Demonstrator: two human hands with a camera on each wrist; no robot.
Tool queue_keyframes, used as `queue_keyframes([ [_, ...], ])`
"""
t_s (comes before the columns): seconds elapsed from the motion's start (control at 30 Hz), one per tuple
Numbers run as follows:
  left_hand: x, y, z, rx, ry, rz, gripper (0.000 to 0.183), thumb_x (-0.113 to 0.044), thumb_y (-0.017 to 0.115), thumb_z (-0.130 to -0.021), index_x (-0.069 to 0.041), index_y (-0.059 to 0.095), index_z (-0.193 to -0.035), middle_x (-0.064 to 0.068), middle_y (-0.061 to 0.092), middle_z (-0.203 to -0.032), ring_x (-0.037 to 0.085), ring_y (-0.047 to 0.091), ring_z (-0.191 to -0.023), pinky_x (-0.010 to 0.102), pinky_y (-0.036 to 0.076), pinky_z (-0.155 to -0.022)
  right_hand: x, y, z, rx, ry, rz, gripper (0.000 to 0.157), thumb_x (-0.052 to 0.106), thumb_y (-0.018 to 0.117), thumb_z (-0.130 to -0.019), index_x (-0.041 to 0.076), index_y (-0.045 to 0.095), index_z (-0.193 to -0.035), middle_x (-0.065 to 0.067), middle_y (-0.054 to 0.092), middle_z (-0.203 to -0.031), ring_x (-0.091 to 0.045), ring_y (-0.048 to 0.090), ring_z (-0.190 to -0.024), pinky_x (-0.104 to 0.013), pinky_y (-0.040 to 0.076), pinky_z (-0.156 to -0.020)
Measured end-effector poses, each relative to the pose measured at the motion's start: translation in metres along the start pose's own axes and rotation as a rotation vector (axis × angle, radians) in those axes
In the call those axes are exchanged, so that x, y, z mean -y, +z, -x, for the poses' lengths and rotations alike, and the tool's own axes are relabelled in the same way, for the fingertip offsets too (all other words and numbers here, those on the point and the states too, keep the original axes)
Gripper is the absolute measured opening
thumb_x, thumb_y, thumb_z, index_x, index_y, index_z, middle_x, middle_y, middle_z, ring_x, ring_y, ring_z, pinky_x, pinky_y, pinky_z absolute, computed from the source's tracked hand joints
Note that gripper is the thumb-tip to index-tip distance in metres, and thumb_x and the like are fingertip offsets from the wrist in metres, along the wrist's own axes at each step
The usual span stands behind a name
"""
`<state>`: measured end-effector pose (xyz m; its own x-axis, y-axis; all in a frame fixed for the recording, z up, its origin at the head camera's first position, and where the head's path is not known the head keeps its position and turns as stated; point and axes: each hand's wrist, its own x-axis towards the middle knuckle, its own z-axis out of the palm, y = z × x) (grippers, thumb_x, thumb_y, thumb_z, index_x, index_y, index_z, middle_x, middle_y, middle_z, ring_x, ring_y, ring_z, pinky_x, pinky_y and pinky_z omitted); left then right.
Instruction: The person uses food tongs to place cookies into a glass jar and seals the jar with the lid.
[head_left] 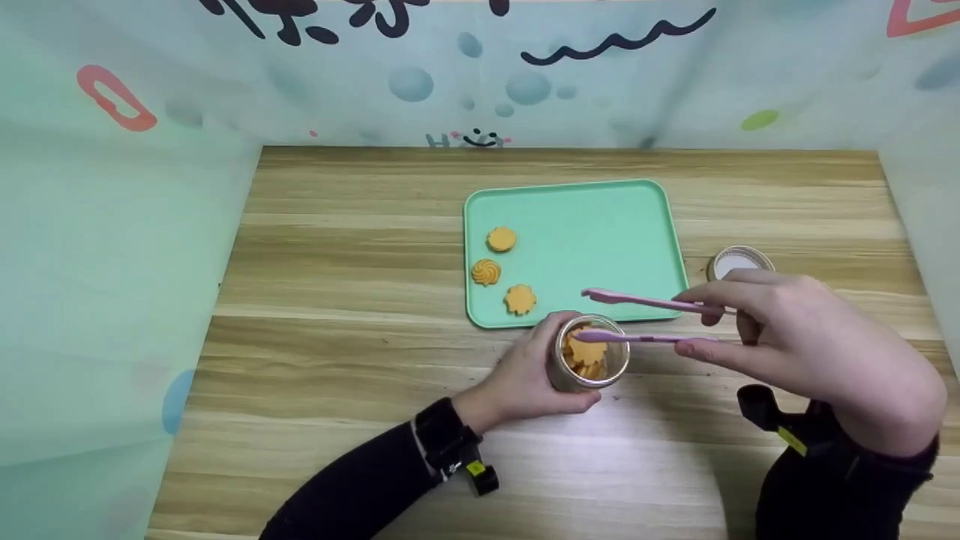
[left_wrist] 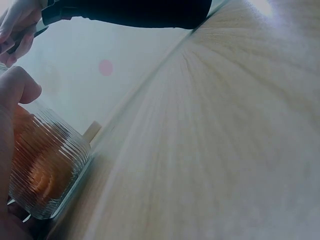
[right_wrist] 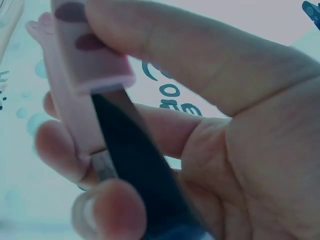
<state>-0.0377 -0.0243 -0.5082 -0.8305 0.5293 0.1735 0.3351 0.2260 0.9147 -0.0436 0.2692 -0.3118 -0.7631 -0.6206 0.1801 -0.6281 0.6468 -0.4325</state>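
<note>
My left hand (head_left: 521, 375) wraps round a ribbed glass jar (head_left: 621, 367), its open mouth facing up. Inside the jar lie several golden cookies (head_left: 589, 351); the left wrist view shows them through the ribbed wall (left_wrist: 50, 165). Between thumb and fingers my right hand (head_left: 795, 330) holds pink tongs (head_left: 637, 301) with their arms spread apart. One tong tip is over the jar's mouth, by the top cookie; the other is outside, above the tray. In the right wrist view, a metal strip (right_wrist: 137, 160) joins the pink tong arms.
Behind the jar lies a mint-green tray (head_left: 585, 232). Three cookies rest at its left side: a plain-faced one (head_left: 501, 239), a swirled one (head_left: 486, 272) and a flower-shaped one (head_left: 520, 299). A round lid (head_left: 739, 262) sits right of the tray, partly behind my right hand.
</note>
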Motion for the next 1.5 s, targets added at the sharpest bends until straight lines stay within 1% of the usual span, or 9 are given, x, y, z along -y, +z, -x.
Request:
queue_keyframes([
  [0.1,0.001,0.000,0.000,-0.003,0.000,0.007,0.097,-0.035,0.100,-0.076,-0.023,0.045,-0.155,-0.006,0.060,-0.146,0.011,0.059,-0.129,0.038,0.051,-0.113,-0.002,0.001,-0.005,-0.032,-0.010,-0.004,0.043,0.017,0.096,-0.082,0.015,0.080,-0.122,0.015,0.063,-0.093,0.001,0.051,-0.065,-0.014,0.044,-0.058],
  [0.23,0.001,0.001,0.001,-0.008,-0.004,-0.002,0.097,-0.037,0.099,-0.075,-0.023,0.045,-0.154,-0.005,0.061,-0.145,0.012,0.059,-0.130,0.038,0.050,-0.113,-0.005,0.005,-0.013,-0.065,-0.015,-0.004,0.040,0.017,0.095,-0.084,0.013,0.081,-0.121,0.012,0.067,-0.094,-0.003,0.054,-0.069,-0.015,0.045,-0.061],
  [0.47,0.001,0.000,0.000,-0.022,0.030,-0.018,0.096,-0.040,0.099,-0.076,-0.020,0.046,-0.154,-0.005,0.062,-0.145,0.011,0.060,-0.129,0.036,0.050,-0.114,-0.014,0.018,-0.033,-0.072,-0.001,-0.003,0.035,0.021,0.093,-0.089,0.012,0.080,-0.120,0.006,0.068,-0.094,-0.003,0.057,-0.066,-0.015,0.047,-0.058],
  [0.7,0.001,0.000,-0.001,-0.017,0.046,0.013,0.096,-0.037,0.099,-0.077,-0.020,0.045,-0.155,-0.006,0.060,-0.147,0.010,0.058,-0.131,0.035,0.049,-0.116,-0.021,0.040,-0.055,-0.073,0.094,0.031,0.035,0.032,0.089,-0.094,0.017,0.080,-0.125,0.001,0.072,-0.099,-0.008,0.059,-0.071,-0.030,0.050,-0.062],
  [0.97,0.001,0.000,-0.001,-0.010,0.034,0.002,0.097,-0.039,0.098,-0.077,-0.021,0.045,-0.156,-0.006,0.060,-0.146,0.010,0.058,-0.131,0.036,0.049,-0.114,-0.034,0.075,-0.080,-0.019,0.180,-0.021,0.042,0.036,0.083,-0.099,0.009,0.077,-0.130,-0.010,0.074,-0.102,-0.026,0.067,-0.083,-0.042,0.054,-0.070],
  [1.07,0.001,0.000,-0.001,-0.009,0.020,-0.008,0.098,-0.041,0.098,-0.077,-0.022,0.044,-0.156,-0.007,0.060,-0.147,0.009,0.058,-0.131,0.036,0.049,-0.115,-0.043,0.090,-0.090,0.019,0.179,-0.046,0.044,0.037,0.082,-0.100,0.006,0.076,-0.131,-0.012,0.074,-0.102,-0.031,0.067,-0.090,-0.045,0.055,-0.076],
  [1.2,0.001,0.001,0.000,-0.004,0.008,-0.016,0.099,-0.043,0.098,-0.077,-0.023,0.044,-0.157,-0.007,0.060,-0.147,0.009,0.057,-0.132,0.037,0.048,-0.115,-0.056,0.105,-0.105,0.057,0.163,-0.076,0.044,0.034,0.083,-0.099,0.002,0.076,-0.129,-0.013,0.073,-0.099,-0.035,0.067,-0.091,-0.046,0.053,-0.080],
  [1.33,0.001,0.000,0.000,0.000,0.013,-0.018,0.098,-0.043,0.098,-0.077,-0.022,0.044,-0.156,-0.006,0.060,-0.146,0.009,0.057,-0.132,0.035,0.048,-0.115,-0.063,0.111,-0.120,0.102,0.169,-0.071,0.045,0.034,0.082,-0.100,0.000,0.075,-0.128,-0.014,0.073,-0.099,-0.035,0.067,-0.093,-0.048,0.053,-0.082],
  [1.5,0.001,-0.002,0.000,0.003,0.018,-0.027,0.097,-0.042,0.097,-0.079,-0.021,0.043,-0.157,-0.006,0.060,-0.146,0.009,0.056,-0.133,0.034,0.048,-0.115,-0.063,0.111,-0.134,0.142,0.185,-0.054,0.047,0.037,0.082,-0.099,0.000,0.075,-0.128,-0.016,0.074,-0.102,-0.036,0.069,-0.096,-0.052,0.055,-0.084],
])
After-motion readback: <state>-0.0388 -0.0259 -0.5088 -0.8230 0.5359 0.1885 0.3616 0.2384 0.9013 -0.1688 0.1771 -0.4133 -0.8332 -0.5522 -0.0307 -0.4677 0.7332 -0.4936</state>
